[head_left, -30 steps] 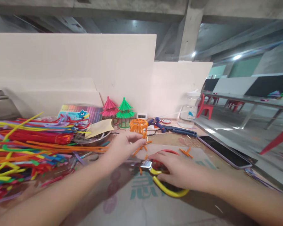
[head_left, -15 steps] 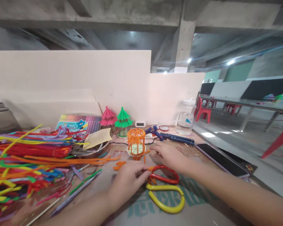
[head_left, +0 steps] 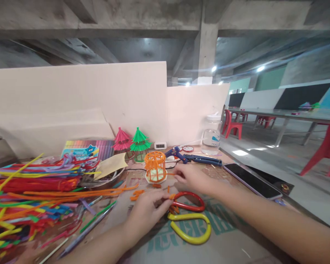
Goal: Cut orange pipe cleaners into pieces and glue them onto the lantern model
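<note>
My right hand is closed, with a short orange pipe cleaner piece at its fingertips. Just left of it stands a round orange pipe cleaner cage with upright bars and a pale base. My left hand lies nearer to me, thumb and forefinger pinched together; what they hold is hidden. Beside those fingertips rest scissors with one red and one yellow handle, their blades out of sight. Several cut orange bits lie behind my left hand.
Bundles of coloured pipe cleaners cover the left side. Behind stand pink and green tiered models, a glue gun, blue-handled pliers and a clear bottle. A phone lies at right.
My right hand has closed on the short orange piece beside the cage. My left hand stays by the scissors. The whole view has shifted slightly.
</note>
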Available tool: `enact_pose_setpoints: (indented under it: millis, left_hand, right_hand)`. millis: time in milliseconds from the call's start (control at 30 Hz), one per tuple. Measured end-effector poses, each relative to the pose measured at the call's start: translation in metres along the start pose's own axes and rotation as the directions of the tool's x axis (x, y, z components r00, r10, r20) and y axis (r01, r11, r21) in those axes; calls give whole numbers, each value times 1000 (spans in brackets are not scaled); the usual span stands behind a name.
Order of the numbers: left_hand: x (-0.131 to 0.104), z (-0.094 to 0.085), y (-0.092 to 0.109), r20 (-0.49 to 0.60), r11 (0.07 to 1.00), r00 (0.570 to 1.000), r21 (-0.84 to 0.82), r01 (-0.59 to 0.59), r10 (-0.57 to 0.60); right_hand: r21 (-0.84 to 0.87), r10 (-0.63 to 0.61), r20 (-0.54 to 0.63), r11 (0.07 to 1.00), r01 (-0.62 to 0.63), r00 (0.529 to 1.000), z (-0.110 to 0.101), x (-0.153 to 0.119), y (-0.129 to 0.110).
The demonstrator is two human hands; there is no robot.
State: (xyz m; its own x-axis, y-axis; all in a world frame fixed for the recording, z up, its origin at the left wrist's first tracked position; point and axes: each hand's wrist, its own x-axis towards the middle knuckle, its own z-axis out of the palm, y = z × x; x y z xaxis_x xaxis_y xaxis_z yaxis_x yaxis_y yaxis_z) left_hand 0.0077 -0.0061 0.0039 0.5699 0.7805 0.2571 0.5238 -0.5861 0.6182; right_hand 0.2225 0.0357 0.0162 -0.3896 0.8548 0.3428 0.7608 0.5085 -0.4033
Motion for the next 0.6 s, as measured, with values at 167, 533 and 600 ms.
enact_pose_setpoints:
  millis: [167,533,600]
  left_hand:
    - [-5,3,8,20,997,997,33,-72,71]
    - [5,4,1,20,880,982,-441,177,-187]
    - [7,2,1,20,854,978,-484,190,-206]
  right_hand:
    - [287,82,-20,955,-73,996,-2,-18,3]
    - [718,207,114,658,-225,972,6,-32,-29]
    - [790,203,140,567,-233,969,10,-30,-36]
